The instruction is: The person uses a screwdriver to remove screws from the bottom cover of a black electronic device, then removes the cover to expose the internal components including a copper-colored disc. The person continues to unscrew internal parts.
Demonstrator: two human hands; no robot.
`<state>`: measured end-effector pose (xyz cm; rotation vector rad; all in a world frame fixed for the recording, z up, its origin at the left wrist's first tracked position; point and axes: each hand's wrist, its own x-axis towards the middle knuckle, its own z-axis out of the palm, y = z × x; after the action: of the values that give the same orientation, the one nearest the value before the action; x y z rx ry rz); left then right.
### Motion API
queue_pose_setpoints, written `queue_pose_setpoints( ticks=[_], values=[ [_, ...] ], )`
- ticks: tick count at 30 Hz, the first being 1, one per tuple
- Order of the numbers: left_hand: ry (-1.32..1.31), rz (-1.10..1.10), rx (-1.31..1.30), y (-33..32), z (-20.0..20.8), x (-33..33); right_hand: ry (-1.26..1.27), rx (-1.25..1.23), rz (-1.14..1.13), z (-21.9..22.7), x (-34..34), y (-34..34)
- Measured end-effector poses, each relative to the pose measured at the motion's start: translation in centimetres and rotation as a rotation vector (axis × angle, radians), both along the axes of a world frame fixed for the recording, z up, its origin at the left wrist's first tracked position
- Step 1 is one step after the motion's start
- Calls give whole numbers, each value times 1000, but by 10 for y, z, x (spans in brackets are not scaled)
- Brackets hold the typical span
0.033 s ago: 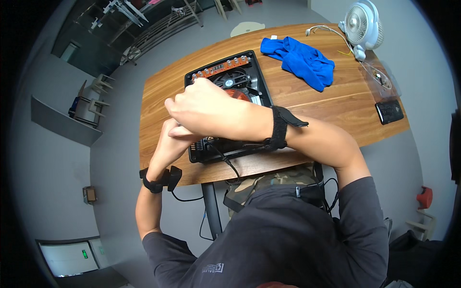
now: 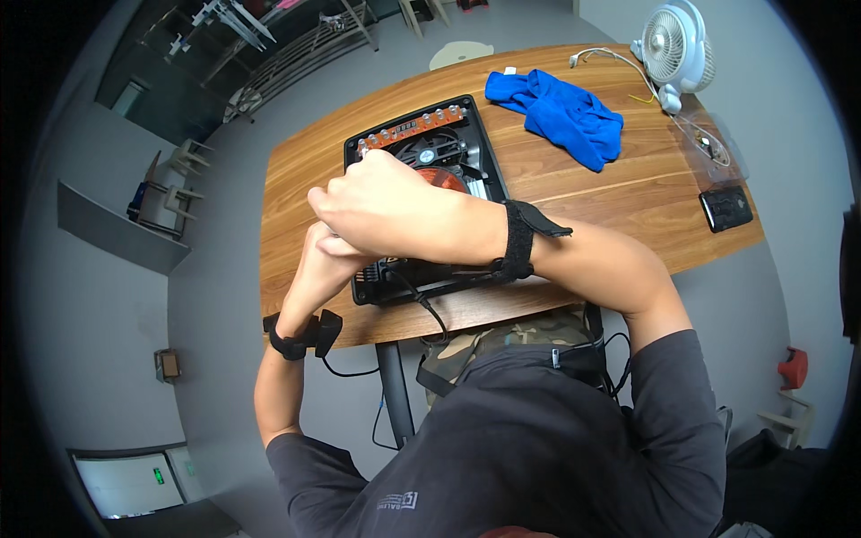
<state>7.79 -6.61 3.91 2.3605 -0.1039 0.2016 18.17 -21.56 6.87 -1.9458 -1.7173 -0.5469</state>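
My right hand [image 2: 386,199] is curled closed over the left part of an open black appliance housing, like an induction cooker with its top off [image 2: 498,170]. Just below and to its left, my left hand [image 2: 325,262] is bent inward with its knuckles against the right hand. The fingers of both are curled, and whatever they hold is hidden. Inside the housing are an orange circuit board [image 2: 411,127] with a small display, a black fan [image 2: 432,151] and a copper-coloured coil [image 2: 443,177], partly covered by my right hand. A black power cord [image 2: 426,300] leaves the near side.
A crumpled blue cloth [image 2: 565,117] lies right of the housing on the wooden table [image 2: 574,220]. Toward the far right corner stand a white fan [image 2: 668,49], a clear plastic bag [image 2: 713,148] and a black phone [image 2: 726,209]. A stool [image 2: 461,54] is beyond the table.
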Motion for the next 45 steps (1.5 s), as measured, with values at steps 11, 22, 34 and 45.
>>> queue_pose_setpoints(
  ticks=[11, 22, 34, 45],
  values=[
    [70, -19, -145, 18, -8, 0, 9, 46, 60, 2, 6, -14],
    [71, 22, -97, 13, -13, -5, 67, 99, 58, -7, 6, -11],
    [-29, 73, 9, 10, -17, 0, 38, 61, 42, -8, 0, -4],
    [144, 26, -16, 16, -14, -6, 90, 46, 22, -8, 0, -3]
  ],
)
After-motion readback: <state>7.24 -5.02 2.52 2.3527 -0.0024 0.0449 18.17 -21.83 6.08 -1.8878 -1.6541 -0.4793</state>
